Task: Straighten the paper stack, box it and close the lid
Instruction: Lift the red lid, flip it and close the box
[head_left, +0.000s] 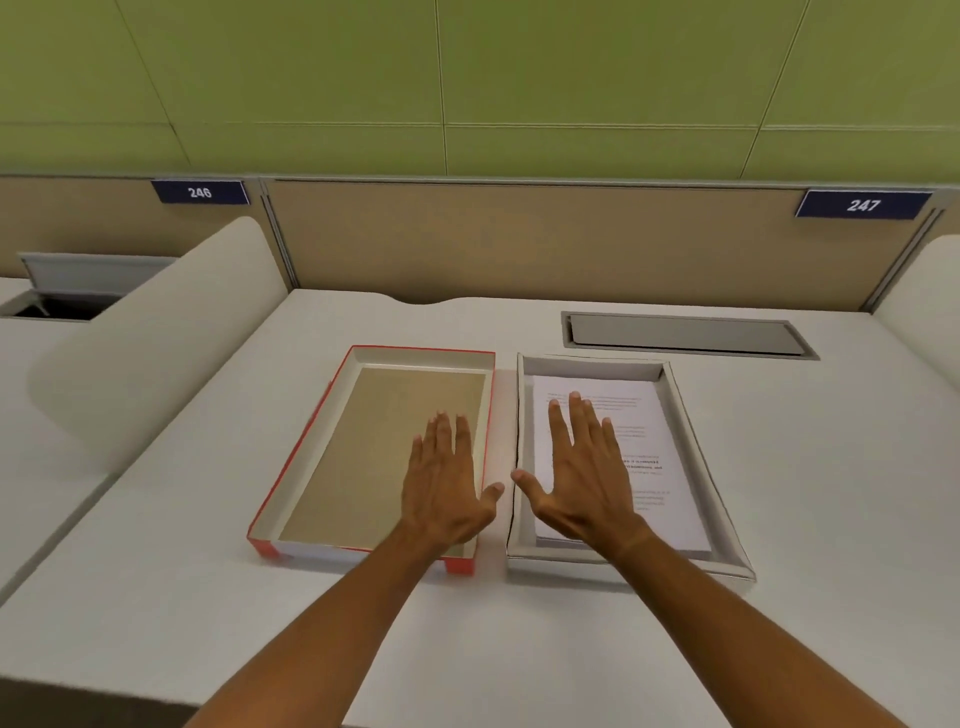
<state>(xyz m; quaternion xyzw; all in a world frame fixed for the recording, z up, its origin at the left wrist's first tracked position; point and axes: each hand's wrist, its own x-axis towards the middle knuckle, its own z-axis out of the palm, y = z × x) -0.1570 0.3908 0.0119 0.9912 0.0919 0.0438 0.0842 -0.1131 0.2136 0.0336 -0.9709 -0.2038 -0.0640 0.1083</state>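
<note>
Your two bare forearms come in from the bottom edge, nearest the camera, and reach forward over the white desk (156, 597). Your left hand (447, 488) is spread flat, palm down, fingers extended and slightly apart, over the near right part of the red-sided lid (291, 499); it grips nothing, and you cannot tell whether the palm touches the lid's brown inner face or floats just above it. The lid lies upside down, its hollow side facing up.

Your right hand (587, 483) is also splayed wide, thumb out to the left, palm down over the paper stack (670, 499). It holds nothing; whether it presses on the top sheet cannot be told. The paper stack lies inside the white box (727, 530), printed side up, with its edges looking fairly even and a narrow gap along the box's left wall. The white box sits just beside the lid, to its right, with a thin strip of desk between them.

Farther back, a closed grey cable hatch (685, 335) is set into the desk, in front of a tan partition (519, 239) bearing number plates 246 (200, 192) and 247 (863, 204).
</note>
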